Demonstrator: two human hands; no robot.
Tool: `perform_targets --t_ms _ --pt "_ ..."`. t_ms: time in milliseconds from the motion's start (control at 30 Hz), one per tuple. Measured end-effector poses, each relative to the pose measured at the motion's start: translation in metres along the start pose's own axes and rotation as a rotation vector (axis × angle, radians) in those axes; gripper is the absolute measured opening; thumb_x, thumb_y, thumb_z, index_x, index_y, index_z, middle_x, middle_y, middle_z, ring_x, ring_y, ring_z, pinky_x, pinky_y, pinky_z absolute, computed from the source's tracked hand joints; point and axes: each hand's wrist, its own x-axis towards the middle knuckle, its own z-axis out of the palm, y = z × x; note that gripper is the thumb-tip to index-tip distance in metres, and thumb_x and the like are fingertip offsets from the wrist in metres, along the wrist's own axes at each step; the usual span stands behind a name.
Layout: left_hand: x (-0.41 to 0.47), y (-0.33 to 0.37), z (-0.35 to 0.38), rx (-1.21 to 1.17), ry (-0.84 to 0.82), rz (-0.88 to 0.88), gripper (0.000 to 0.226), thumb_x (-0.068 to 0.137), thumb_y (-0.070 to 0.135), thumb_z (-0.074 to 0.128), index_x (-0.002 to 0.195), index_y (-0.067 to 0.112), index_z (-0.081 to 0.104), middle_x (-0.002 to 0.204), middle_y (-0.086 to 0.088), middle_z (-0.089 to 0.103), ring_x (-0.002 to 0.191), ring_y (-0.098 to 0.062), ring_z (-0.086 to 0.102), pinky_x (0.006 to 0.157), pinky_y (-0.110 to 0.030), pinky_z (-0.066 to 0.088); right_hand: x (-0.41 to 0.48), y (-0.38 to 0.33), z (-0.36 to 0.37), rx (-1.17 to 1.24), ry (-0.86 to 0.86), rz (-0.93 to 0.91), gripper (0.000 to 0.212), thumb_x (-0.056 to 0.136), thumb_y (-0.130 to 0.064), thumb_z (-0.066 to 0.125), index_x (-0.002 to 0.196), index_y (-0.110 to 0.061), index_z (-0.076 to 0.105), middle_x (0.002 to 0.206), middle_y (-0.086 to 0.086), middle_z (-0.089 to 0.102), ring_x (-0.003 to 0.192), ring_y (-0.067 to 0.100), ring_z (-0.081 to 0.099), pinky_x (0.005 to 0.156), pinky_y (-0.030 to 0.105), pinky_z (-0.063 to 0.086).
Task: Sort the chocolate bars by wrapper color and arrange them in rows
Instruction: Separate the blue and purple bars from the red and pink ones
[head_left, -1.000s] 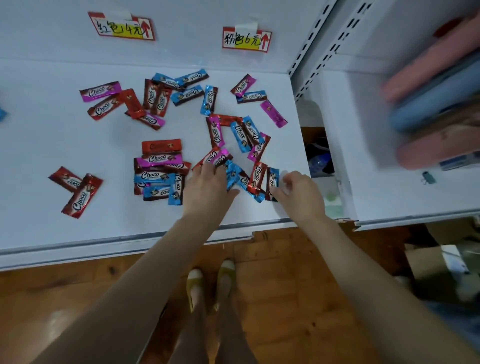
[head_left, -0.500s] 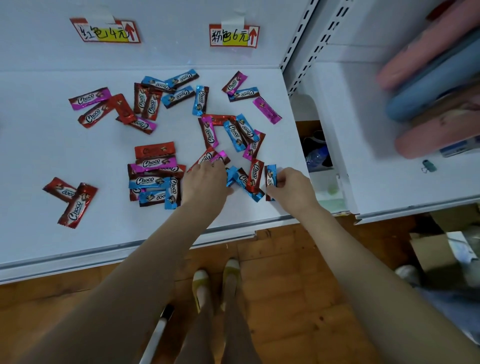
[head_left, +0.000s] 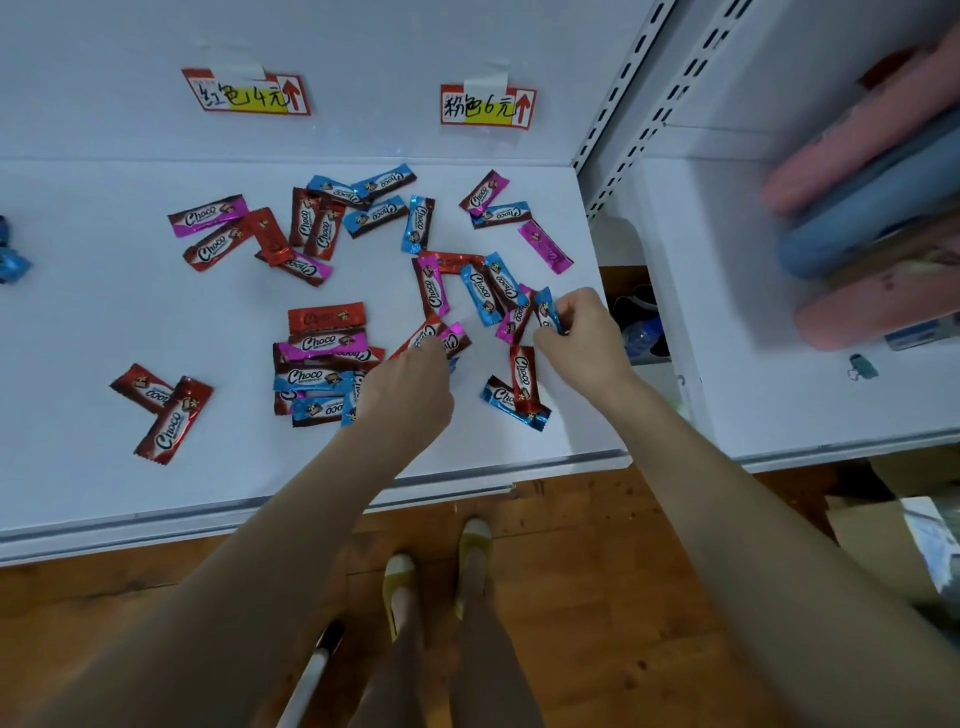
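Red, pink and blue Choco bars lie mixed on the white shelf (head_left: 104, 312). My right hand (head_left: 582, 343) pinches a blue bar (head_left: 545, 312) at the right end of the middle cluster. My left hand (head_left: 410, 384) lies knuckles-up over the bars in front of the central pile (head_left: 322, 343), its fingertips at a red bar (head_left: 423, 335). A sliver of blue wrapper shows under its palm; its grip is hidden. A red bar (head_left: 522, 371) lies across a blue bar (head_left: 514, 408) between my hands. Two red bars (head_left: 174, 421) sit apart at the left.
A red price label (head_left: 247, 93) and a pink price label (head_left: 488, 106) are taped to the back wall. Slotted uprights (head_left: 623, 104) bound the shelf on the right. The neighbouring shelf carries pink and blue pouches (head_left: 857, 208). More blue wrappers (head_left: 10, 260) show at the left edge.
My right hand has lifted the blue bar from the front of the shelf and moved it away from me. My left hand stayed over the same bars. The camera tilted.
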Motion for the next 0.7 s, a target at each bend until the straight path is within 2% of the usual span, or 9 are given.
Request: perform_targets --t_ms 67,167,200,300,367,433,500,600,700 --pt "0.001 -0.004 -0.005 -0.057 0.01 -0.017 0.016 0.091 0.011 0.049 0.103 0.011 0.038 0.092 -0.007 0.054 0.074 -0.022 0.049 0.061 -0.03 0.038 0.015 -0.004 0.002 -0.003 -0.016 -0.002 0.018 0.092 -0.012 0.051 0.105 -0.008 0.04 0.091 0.001 0.052 0.067 0.005 0.048 0.051 0.015 0.038" --pt "0.002 -0.008 -0.009 -0.143 0.076 -0.008 0.029 0.089 0.015 0.053 0.116 0.01 0.044 0.092 -0.004 0.051 0.077 -0.018 0.05 0.062 -0.028 0.04 0.042 -0.011 0.006 -0.037 -0.034 0.022 0.026 0.094 -0.018 0.048 0.115 -0.004 0.042 0.103 0.009 0.057 0.086 0.018 0.056 0.068 0.031 0.047" --pt "0.002 -0.009 -0.009 -0.166 0.104 -0.002 0.027 0.09 0.016 0.053 0.115 0.01 0.047 0.091 -0.002 0.049 0.077 -0.017 0.049 0.062 -0.026 0.038 0.052 -0.012 0.007 -0.084 -0.052 0.011 0.028 0.093 -0.022 0.051 0.113 -0.004 0.043 0.102 0.009 0.057 0.089 0.021 0.057 0.071 0.034 0.047" --pt "0.008 -0.005 -0.008 -0.268 0.193 -0.013 0.016 0.092 0.02 0.05 0.101 0.007 0.054 0.082 -0.001 0.046 0.069 -0.014 0.045 0.055 -0.022 0.032 0.076 -0.02 0.01 -0.312 -0.139 -0.02 0.03 0.087 -0.033 0.06 0.098 -0.009 0.048 0.083 0.003 0.052 0.082 0.021 0.053 0.066 0.03 0.038" --pt "0.017 0.001 -0.012 -0.367 0.236 -0.054 0.015 0.094 0.02 0.047 0.097 0.006 0.052 0.082 -0.005 0.049 0.071 -0.018 0.05 0.056 -0.025 0.034 0.088 -0.021 0.012 -0.375 -0.179 -0.015 0.028 0.082 -0.033 0.066 0.089 -0.011 0.051 0.081 0.002 0.052 0.083 0.023 0.055 0.064 0.029 0.036" --pt "0.029 0.01 -0.017 -0.433 0.239 -0.105 0.009 0.096 0.017 0.044 0.096 0.008 0.045 0.08 -0.004 0.048 0.074 -0.021 0.05 0.061 -0.03 0.036 0.098 -0.021 0.011 -0.324 -0.206 0.014 0.026 0.079 -0.028 0.069 0.076 -0.012 0.049 0.072 0.0 0.051 0.079 0.022 0.054 0.06 0.028 0.037" --pt "0.042 0.021 -0.021 -0.416 0.21 -0.156 0.008 0.097 0.019 0.043 0.096 0.011 0.041 0.076 0.001 0.044 0.072 -0.019 0.047 0.061 -0.03 0.036 0.104 -0.02 0.006 -0.169 -0.196 0.026 0.023 0.077 -0.02 0.07 0.068 -0.012 0.051 0.065 -0.002 0.05 0.071 0.019 0.054 0.053 0.024 0.037" --pt "0.065 0.038 -0.022 -0.296 0.157 -0.217 0.024 0.097 0.032 0.046 0.102 0.009 0.046 0.084 -0.003 0.046 0.075 -0.019 0.047 0.062 -0.03 0.037 0.106 -0.015 -0.01 0.076 -0.132 -0.024 0.019 0.077 -0.012 0.066 0.063 -0.013 0.052 0.058 -0.002 0.049 0.055 0.011 0.048 0.049 0.022 0.035" --pt "0.083 0.051 -0.021 -0.203 0.081 -0.268 0.04 0.092 0.044 0.052 0.109 0.008 0.048 0.086 -0.003 0.043 0.077 -0.018 0.045 0.063 -0.03 0.036 0.108 -0.008 -0.025 0.205 -0.084 -0.075 0.02 0.078 -0.011 0.064 0.065 -0.014 0.049 0.06 -0.002 0.049 0.054 0.008 0.044 0.053 0.023 0.036"
